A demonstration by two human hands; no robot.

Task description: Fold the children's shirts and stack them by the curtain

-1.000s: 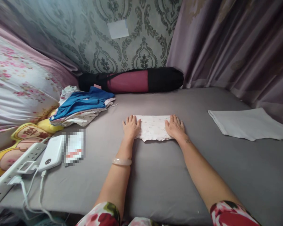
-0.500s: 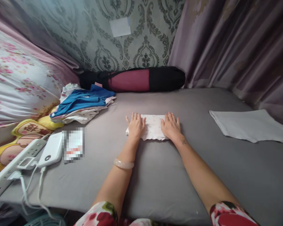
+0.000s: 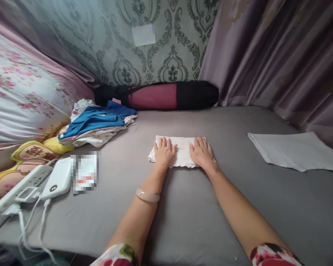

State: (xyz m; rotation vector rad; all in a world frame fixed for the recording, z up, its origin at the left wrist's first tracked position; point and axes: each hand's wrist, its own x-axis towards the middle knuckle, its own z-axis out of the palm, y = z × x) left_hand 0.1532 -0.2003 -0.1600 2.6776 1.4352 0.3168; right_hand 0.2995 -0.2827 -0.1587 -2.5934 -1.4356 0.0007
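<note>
Folded cloth (image 3: pixel 183 154) lies lengthwise from left to right.

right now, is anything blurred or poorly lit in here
Head view: item beside the white device is pixelated past reading; same view, right curtain darkens toward the upper right corner; same view, left hand, right hand and pale cloth under them show clearly.

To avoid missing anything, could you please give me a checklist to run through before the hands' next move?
1. Left hand flat on the folded white cloth: ok.
2. Right hand flat on the same cloth: ok.
3. Cloth edges aligned: not ok; layers splay at left, near edge wavy.
4. Blue garment apart from that cloth: ok.
5. White power bank clear of both hands: ok.
6. Underside smooth: cannot tell; hidden.
</note>
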